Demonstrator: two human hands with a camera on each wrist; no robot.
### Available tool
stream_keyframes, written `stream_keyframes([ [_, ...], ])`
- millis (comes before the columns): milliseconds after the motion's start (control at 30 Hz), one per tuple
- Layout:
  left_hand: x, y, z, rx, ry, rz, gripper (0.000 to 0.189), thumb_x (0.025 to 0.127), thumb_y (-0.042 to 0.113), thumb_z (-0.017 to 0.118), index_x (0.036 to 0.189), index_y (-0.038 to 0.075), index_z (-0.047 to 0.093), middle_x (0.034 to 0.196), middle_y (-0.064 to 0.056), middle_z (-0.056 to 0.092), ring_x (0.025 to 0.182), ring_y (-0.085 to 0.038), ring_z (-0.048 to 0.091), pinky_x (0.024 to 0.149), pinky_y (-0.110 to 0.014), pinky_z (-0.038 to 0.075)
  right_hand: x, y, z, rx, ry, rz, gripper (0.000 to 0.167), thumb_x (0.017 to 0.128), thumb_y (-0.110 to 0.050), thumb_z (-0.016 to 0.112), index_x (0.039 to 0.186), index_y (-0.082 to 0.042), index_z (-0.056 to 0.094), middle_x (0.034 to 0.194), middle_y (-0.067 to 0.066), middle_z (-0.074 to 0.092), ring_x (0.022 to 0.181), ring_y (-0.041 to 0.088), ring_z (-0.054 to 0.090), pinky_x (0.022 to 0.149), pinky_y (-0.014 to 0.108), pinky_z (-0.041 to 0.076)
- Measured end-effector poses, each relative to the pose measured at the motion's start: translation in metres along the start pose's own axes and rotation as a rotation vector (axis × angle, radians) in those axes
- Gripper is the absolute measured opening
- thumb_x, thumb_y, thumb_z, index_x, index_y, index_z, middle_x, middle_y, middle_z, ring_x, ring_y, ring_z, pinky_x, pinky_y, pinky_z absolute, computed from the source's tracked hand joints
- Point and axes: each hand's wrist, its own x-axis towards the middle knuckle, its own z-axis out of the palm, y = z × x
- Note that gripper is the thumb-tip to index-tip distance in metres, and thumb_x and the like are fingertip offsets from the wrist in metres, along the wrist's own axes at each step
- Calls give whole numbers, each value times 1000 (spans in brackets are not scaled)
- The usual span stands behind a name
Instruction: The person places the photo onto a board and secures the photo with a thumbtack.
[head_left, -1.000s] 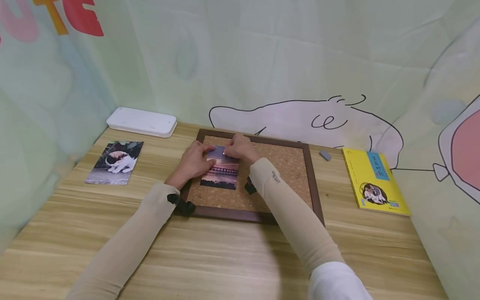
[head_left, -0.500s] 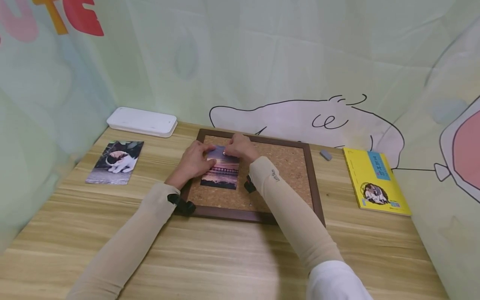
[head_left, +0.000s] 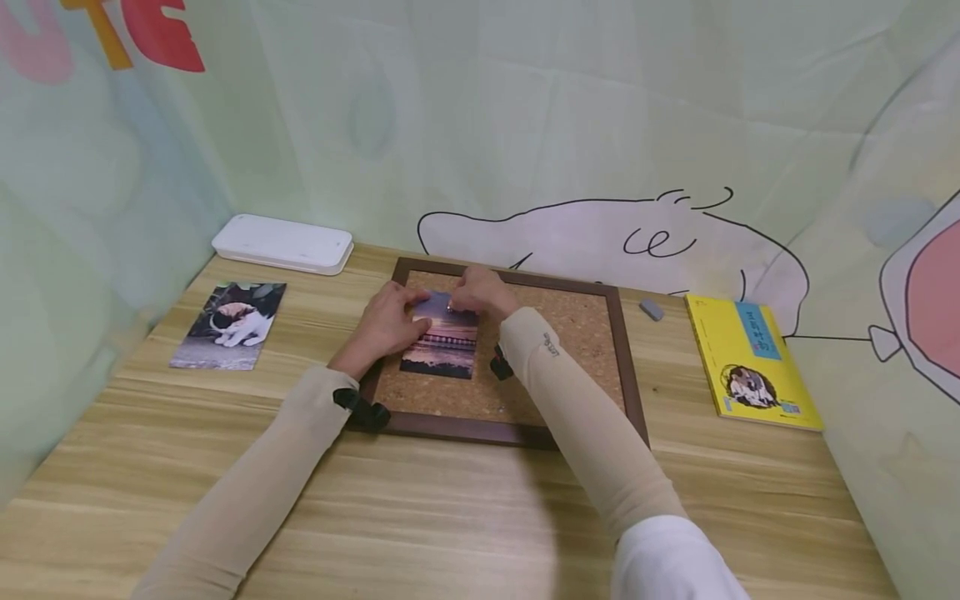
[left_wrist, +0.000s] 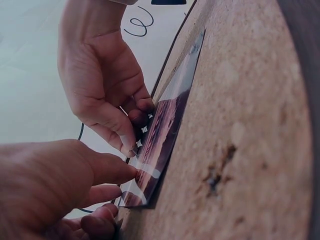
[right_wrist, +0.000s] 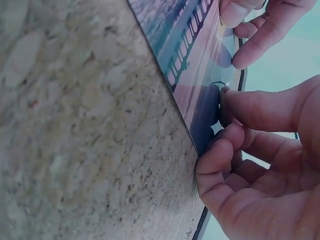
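Observation:
A sunset photo lies on the left part of a framed corkboard. My left hand reaches over the board's left frame, thumb and fingertips pressing the photo's upper left area. At the photo's top edge, my right hand pinches a small shiny push pin. The right wrist view shows the pin's thin shaft against the photo, between thumb and fingers. Both hands are close together in the left wrist view, fingertips at the photo.
To the left lies a cat photo, with a white case behind it. A grey eraser and a yellow book are right of the board. A printed cloth backdrop rises behind the wooden table.
My right wrist and forearm have shifted very slightly, while the fingers stay at the same spot on the photo. My left hand and the photo have not visibly moved.

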Motion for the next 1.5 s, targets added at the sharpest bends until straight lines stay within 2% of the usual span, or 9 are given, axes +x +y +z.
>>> stream_keyframes([
  [100, -1, 1, 0, -1, -4, -5, 51, 98, 17, 70, 145, -1, 64, 134, -26, 57, 120, -38, 50, 105, -54, 41, 0, 0, 0, 8, -2, 6, 11, 97, -19, 67, 93, -12, 61, 90, 0, 54, 81, 16, 53, 66, 27, 43],
  [300, -1, 0, 0, -2, -11, -11, 51, 98, 17, 69, 146, -1, 63, 134, -26, 57, 121, -38, 49, 106, -54, 40, 3, -1, 3, -11, 23, 10, 11, 97, -21, 68, 92, -13, 63, 88, -1, 54, 78, 15, 52, 62, 26, 41],
  [667, -2, 0, -1, 9, -13, -3, 51, 99, 18, 69, 146, -1, 63, 133, -27, 58, 120, -38, 50, 103, -53, 41, 16, 7, 7, 7, 22, 14, 21, 90, -22, 69, 74, -18, 56, 72, -4, 49, 67, 14, 47, 58, 30, 36],
  [833, -2, 0, -1, 10, -20, -5, 52, 99, 18, 69, 147, -1, 63, 133, -27, 58, 119, -38, 50, 102, -53, 41, 13, 3, 7, 8, 15, 28, 24, 91, -24, 71, 77, -16, 54, 73, -2, 49, 67, 16, 48, 59, 32, 37],
  [1033, -1, -1, 0, 3, -25, -15, 52, 99, 18, 69, 148, 0, 62, 135, -26, 56, 120, -38, 49, 103, -53, 41, 8, 3, 7, 24, 26, 38, 19, 91, -26, 73, 82, -14, 61, 78, -1, 53, 71, 16, 50, 61, 31, 40],
  [1133, -1, -1, 0, 3, -24, -15, 52, 99, 18, 69, 147, 0, 62, 134, -26, 56, 120, -38, 49, 103, -53, 41, 12, 6, 7, 45, 25, 43, 17, 91, -26, 72, 83, -14, 62, 78, -1, 53, 71, 16, 51, 62, 32, 40],
  [1233, 0, -1, 1, 0, -24, -14, 52, 99, 18, 69, 147, 0, 62, 134, -26, 56, 120, -38, 49, 104, -53, 41, 26, 15, 11, 50, 33, 44, 15, 88, -24, 69, 78, -16, 62, 71, -3, 53, 66, 17, 51, 58, 33, 40],
  [1367, 1, -1, 1, -1, -20, -8, 52, 99, 18, 69, 147, 0, 62, 134, -26, 57, 122, -38, 49, 106, -54, 41, 21, 13, 10, 67, 47, 43, 15, 90, -23, 68, 78, -17, 61, 72, -3, 53, 67, 16, 51, 58, 32, 40],
  [1500, 1, -2, 0, 4, -10, 5, 52, 99, 18, 69, 146, -1, 63, 134, -27, 58, 123, -40, 50, 107, -55, 42, 2, 6, 7, 76, 66, 20, 11, 94, -20, 69, 87, -14, 63, 81, -2, 55, 74, 15, 52, 62, 28, 39],
])
